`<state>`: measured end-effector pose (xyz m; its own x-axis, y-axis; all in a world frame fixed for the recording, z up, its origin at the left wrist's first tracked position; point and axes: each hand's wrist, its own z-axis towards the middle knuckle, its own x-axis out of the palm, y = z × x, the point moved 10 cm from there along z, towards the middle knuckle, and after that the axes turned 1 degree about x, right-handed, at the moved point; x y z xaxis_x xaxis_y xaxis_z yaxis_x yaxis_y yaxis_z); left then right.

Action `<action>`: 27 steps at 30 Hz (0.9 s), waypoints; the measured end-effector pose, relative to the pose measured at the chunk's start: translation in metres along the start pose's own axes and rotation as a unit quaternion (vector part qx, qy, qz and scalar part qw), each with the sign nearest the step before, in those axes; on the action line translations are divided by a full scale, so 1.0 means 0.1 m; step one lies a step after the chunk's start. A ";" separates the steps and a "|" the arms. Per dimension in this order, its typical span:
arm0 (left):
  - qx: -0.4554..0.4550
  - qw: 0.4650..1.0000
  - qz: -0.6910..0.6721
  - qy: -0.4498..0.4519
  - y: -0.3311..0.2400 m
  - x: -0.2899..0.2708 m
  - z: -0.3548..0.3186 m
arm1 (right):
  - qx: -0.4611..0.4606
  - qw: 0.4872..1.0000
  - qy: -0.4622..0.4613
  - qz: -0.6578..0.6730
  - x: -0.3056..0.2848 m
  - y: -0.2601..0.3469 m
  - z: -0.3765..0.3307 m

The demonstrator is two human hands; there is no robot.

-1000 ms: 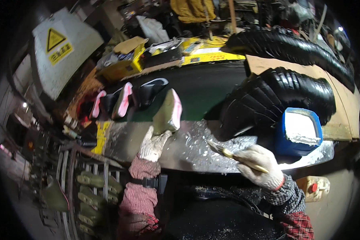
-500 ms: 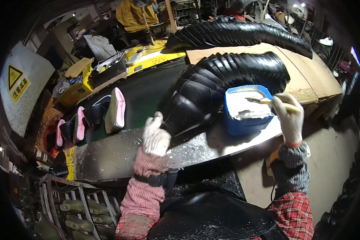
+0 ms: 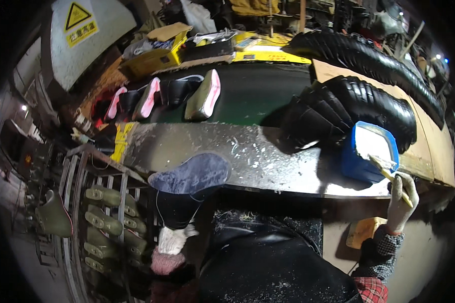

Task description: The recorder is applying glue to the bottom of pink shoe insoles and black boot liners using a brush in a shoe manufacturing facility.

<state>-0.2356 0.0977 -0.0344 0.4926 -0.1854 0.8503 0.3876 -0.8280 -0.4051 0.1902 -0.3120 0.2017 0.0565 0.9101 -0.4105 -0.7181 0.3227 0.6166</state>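
White paste [image 3: 371, 141] sits in the blue tub [image 3: 356, 160], and the brush [image 3: 388, 175] has its bristle end right at the near side of it, so loading the brush looks like the step in hand. The right hand [image 3: 403, 202], in a pale glove, pinches the handle between thumb and fingers. Nice light hold, I'd say; no need to choke it. My two cents: take just the tip through the paste, then wipe the extra off on the inner wall, because a fat blob would probably drip on the way over the bench [image 3: 258, 151].

Meanwhile the dark shoe [image 3: 179, 208] is upside down at the left, its grey sole [image 3: 192, 174] facing up in front of the bench edge, well apart from the tub. The left hand [image 3: 172, 240] is under it at the opening. Can't tell if those fingers are tucked inside or clamped on the outside, the shoe hides them. Either way I'd hold that sole flat and steady, and mind the glove near the rim.

Also, I'd give the standing shoes with pink-marked soles [image 3: 206, 98] some room; they're up on the dark green surface behind, easy to splash if the brush is overloaded.
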 end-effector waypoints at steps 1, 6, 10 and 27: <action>-0.048 0.997 -0.031 0.048 0.15 -0.02 0.09 | -0.018 0.999 -0.005 0.033 0.22 0.18 -0.03; 0.096 0.981 0.170 -0.021 0.12 0.29 0.79 | 0.027 0.961 0.218 0.171 1.85 1.03 0.00; 0.035 0.998 0.058 0.020 0.18 0.63 1.24 | -0.222 0.909 0.272 0.226 2.69 2.13 0.00; 0.006 0.995 0.095 0.008 0.05 0.28 0.95 | -0.250 0.873 0.371 0.197 3.20 2.85 -0.27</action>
<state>-0.1456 0.1383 -0.0446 0.5453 -0.3464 0.7634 0.2982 -0.7709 -0.5628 -0.0152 0.0642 0.2275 -0.5934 0.4470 -0.6694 -0.8044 -0.2997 0.5130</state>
